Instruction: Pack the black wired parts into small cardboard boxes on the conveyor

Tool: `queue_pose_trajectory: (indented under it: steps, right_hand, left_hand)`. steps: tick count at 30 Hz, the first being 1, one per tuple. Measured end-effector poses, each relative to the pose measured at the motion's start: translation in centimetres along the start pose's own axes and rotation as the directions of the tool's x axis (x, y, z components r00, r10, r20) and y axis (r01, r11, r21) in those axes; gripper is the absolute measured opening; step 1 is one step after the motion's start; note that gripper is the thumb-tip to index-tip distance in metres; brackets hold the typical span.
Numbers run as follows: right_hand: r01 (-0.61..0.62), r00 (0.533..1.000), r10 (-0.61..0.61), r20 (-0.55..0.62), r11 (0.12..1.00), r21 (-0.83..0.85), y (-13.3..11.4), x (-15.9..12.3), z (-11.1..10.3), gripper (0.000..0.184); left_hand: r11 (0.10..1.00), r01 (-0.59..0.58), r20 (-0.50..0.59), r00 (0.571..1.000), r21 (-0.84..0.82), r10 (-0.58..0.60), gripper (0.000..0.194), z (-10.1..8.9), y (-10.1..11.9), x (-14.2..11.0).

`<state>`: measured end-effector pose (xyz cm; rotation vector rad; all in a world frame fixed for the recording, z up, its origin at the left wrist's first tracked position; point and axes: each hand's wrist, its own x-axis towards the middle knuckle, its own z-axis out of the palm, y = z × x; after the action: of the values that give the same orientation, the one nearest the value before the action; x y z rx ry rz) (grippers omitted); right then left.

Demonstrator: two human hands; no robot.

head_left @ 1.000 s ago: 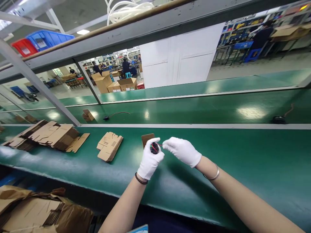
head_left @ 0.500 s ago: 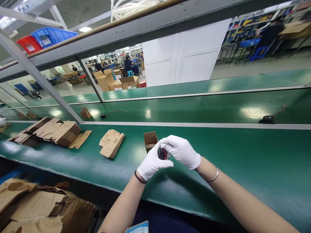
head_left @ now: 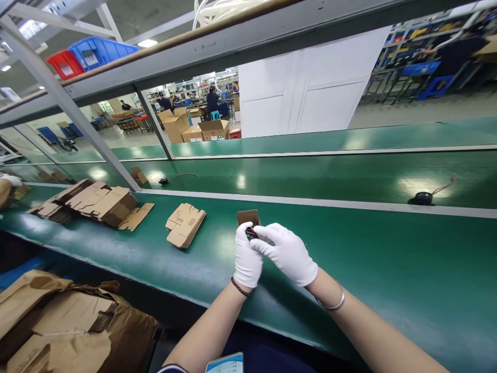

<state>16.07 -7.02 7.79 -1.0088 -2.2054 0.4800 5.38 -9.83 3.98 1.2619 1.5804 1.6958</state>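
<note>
In white gloves, my two hands meet over the green bench, around a small black round part with red wire (head_left: 251, 233). My left hand (head_left: 247, 259) is closed on it from below and the left. The thumb and fingers of my right hand (head_left: 285, 254) pinch at its wire side; the fingertips partly cover the part. Just behind them stands an open small cardboard box (head_left: 249, 217), its lower portion hidden by my hands. To the left lies a stack of flat folded cartons (head_left: 185, 226).
A bigger pile of flat cartons (head_left: 103, 203) lies farther left. Black wired parts rest on the back strip, one at the right (head_left: 423, 198) and one at the left (head_left: 163, 181). A paper-wrapped carton bundle (head_left: 73, 331) sits lower left. A co-worker's gloved hand (head_left: 11, 180) shows at the left edge.
My left hand has turned more upright around the black part, and both hands have drawn nearer the open box. The view has shifted slightly; a co-worker's hand shows more at far left.
</note>
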Motion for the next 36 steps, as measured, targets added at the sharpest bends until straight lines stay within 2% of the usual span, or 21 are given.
queue_pose_trajectory:
  steps: [4,8,11,13,15,17,19,22,25,29,34,36]
  right_hand:
    - [0.047,0.996,-0.049,-0.07,0.998,-0.034,-0.2,0.7,0.9,0.022]
    - [0.06,0.997,-0.061,-0.036,0.997,-0.048,1.0,3.5,0.7,0.019]
    - [0.114,0.989,-0.1,0.112,0.986,-0.122,1.9,6.5,0.1,0.018]
    - [0.205,0.948,-0.14,0.286,0.955,-0.213,2.1,8.3,-0.1,0.02]
    - [0.291,0.881,-0.124,0.457,0.903,-0.317,1.9,9.5,0.0,0.021]
    - [0.328,0.834,-0.07,0.547,0.86,-0.391,1.4,10.3,0.5,0.02]
    - [0.334,0.803,-0.018,0.596,0.841,-0.425,0.9,10.6,1.5,0.017]
    - [0.325,0.768,0.043,0.639,0.833,-0.447,0.2,10.6,3.4,0.018]
    - [0.315,0.764,0.061,0.643,0.834,-0.453,0.0,10.2,4.6,0.016]
    - [0.335,0.766,0.039,0.642,0.828,-0.45,0.4,8.9,4.3,0.023]
    - [0.437,0.723,-0.033,0.69,0.796,-0.419,0.7,6.9,3.9,0.024]
    - [0.455,0.725,-0.052,0.687,0.785,-0.421,1.1,6.6,4.2,0.024]
  left_hand:
    - [0.988,-0.055,-0.078,0.995,0.145,0.067,0.049,0.8,-0.7,-0.2]
    - [0.952,-0.172,-0.001,0.984,0.252,0.178,0.078,0.1,-1.4,1.4]
    - [0.923,-0.177,0.059,0.984,0.341,0.167,0.106,-1.5,-2.5,3.8]
    - [0.948,-0.088,0.179,0.983,0.306,0.033,0.112,-2.6,-3.4,5.5]
    - [0.967,0.04,0.357,0.925,0.25,-0.131,0.097,-3.4,-4.2,6.7]
    - [0.962,0.129,0.443,0.867,0.241,-0.228,0.072,-3.7,-4.8,7.3]
    - [0.953,0.15,0.419,0.872,0.263,-0.253,0.057,-3.7,-5.1,7.4]
    - [0.948,0.153,0.382,0.888,0.278,-0.255,0.055,-3.7,-5.2,7.1]
    - [0.938,0.184,0.368,0.884,0.294,-0.289,0.053,-3.9,-4.9,7.1]
    - [0.951,0.164,0.376,0.89,0.261,-0.256,0.051,-4.0,-4.4,7.0]
    - [0.968,0.094,0.406,0.895,0.234,-0.185,0.05,-3.3,-4.5,6.5]
    - [0.964,0.047,0.442,0.882,0.261,-0.163,0.054,-3.8,-4.5,6.9]
